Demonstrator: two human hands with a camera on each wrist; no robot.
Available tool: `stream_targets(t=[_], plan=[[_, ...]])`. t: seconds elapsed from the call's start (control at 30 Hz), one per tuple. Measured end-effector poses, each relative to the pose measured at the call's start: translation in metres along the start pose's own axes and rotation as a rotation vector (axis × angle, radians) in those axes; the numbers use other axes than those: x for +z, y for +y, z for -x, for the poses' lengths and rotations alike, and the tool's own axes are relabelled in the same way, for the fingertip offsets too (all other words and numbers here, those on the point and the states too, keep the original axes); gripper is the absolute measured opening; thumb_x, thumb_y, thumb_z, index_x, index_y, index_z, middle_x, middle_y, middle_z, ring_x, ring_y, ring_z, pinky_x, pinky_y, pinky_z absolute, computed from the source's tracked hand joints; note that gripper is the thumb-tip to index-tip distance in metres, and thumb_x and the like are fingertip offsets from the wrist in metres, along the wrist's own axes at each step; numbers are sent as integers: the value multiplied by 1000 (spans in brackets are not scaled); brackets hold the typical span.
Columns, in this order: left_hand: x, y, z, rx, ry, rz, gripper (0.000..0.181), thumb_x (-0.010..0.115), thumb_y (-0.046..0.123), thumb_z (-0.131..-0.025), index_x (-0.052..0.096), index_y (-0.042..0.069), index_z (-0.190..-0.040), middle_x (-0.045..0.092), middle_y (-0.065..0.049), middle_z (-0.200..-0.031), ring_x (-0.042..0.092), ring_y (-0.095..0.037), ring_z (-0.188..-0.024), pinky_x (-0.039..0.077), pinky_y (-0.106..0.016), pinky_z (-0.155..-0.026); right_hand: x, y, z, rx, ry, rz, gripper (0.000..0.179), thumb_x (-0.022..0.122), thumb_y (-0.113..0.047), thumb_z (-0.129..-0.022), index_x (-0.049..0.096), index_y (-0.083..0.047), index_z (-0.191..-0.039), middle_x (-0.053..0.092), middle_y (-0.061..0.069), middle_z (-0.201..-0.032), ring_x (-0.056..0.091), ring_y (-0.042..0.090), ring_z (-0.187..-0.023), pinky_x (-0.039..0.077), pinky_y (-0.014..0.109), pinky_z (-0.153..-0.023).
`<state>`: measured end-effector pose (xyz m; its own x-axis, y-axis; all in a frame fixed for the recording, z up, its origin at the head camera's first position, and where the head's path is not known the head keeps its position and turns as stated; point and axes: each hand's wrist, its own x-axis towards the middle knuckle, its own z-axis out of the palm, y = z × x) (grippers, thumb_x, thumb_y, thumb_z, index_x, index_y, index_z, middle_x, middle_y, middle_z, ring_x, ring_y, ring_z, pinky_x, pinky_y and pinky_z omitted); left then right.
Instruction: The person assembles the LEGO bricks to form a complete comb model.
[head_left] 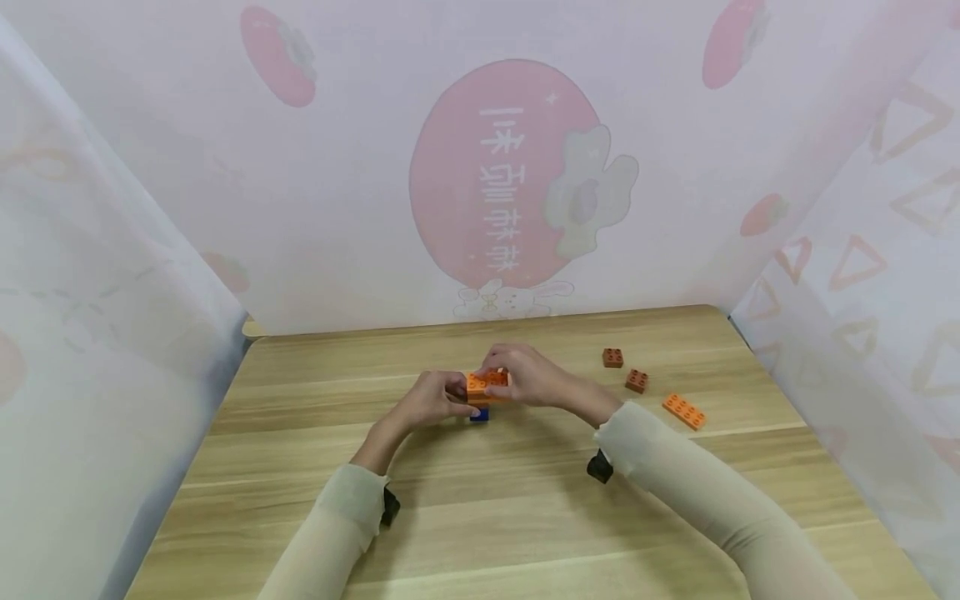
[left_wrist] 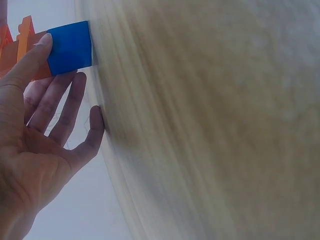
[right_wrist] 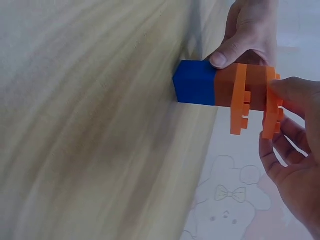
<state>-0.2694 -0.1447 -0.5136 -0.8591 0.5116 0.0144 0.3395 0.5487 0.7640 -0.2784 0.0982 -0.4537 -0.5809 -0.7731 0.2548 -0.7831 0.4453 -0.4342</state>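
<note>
The wood-grain tabletop [head_left: 495, 517] is carrying all the bricks. Above its far half, the left hand [head_left: 431, 400] is holding the brick stack [right_wrist: 226, 85] low down, its grip narrow around the lower part. The right hand [head_left: 528, 377] is pinching the top of that stack, its grip narrow too. The stack is rising upright between the hands; whether its foot is fully meeting the tabletop is hard to tell. Its upper orange plate [right_wrist: 270, 116] and lower orange plate [right_wrist: 238, 107] are both overhanging toward the right hand's side, while a loose orange brick [head_left: 684, 412] is lying apart, to the right. Two small brown bricks [head_left: 637, 381] are sitting near it, and a blue brick [right_wrist: 195, 82] is forming the stack's base.

The person seems to be seating or aligning the upper orange plate. Doing this well is likely calling for pressure straight down over the column, since pushing on the overhang would be levering the plate loose. Meanwhile, the left hand should be bracing the column close to the blue brick, stopping any tipping.
</note>
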Motion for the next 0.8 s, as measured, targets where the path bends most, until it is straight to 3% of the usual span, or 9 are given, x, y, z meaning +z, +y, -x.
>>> stream_targets(t=[0.23, 0.5, 0.8], plan=[[1, 0, 0, -3, 7, -5, 21, 90, 19, -88, 76, 11, -101, 78, 1, -98, 73, -13, -91, 61, -38, -86, -5, 3, 7, -17, 18, -71, 31, 79, -18, -98, 76, -5, -125, 74, 9, -120, 70, 21, -107, 60, 37, -91], [2, -1, 0, -9, 8, -12, 23, 90, 18, -87, 75, 10, -102, 78, 1, -98, 72, -11, -89, 61, -37, -86, -18, 13, 15, 29, -4, -152, 33, 76, -20, -100, 74, -7, -131, 73, 12, -125, 70, 25, -111, 61, 37, -92], [2, -1, -1, -19, 14, -3, 24, 91, 18, -86, 75, 9, -103, 78, 0, -99, 72, -12, -91, 61, -37, -87, -33, 21, 32, 42, -14, -144, 32, 75, -17, -101, 73, -5, -130, 73, 15, -126, 70, 33, -110, 62, 43, -92]])
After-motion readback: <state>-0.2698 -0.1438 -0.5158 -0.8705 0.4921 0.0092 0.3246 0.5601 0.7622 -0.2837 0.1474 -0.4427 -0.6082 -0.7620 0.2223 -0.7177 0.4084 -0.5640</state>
